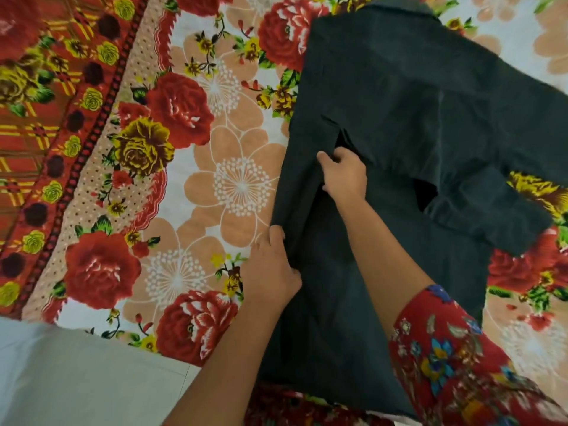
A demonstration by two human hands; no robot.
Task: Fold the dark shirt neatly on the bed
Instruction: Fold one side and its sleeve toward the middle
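I see the shirt (399,124) lying on the bed (215,179) toward its right side, hem at the near edge, collar farther back.

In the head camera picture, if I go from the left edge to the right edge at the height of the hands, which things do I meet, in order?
Red checked border of the bedsheet → flowered bedsheet → left hand at the dark shirt's edge → right hand on the dark shirt → the shirt's short sleeve.

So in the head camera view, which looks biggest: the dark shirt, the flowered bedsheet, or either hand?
1. Red-flowered bedsheet
2. Dark grey cloth shirt
3. Left hand and right hand: alike, unranked.
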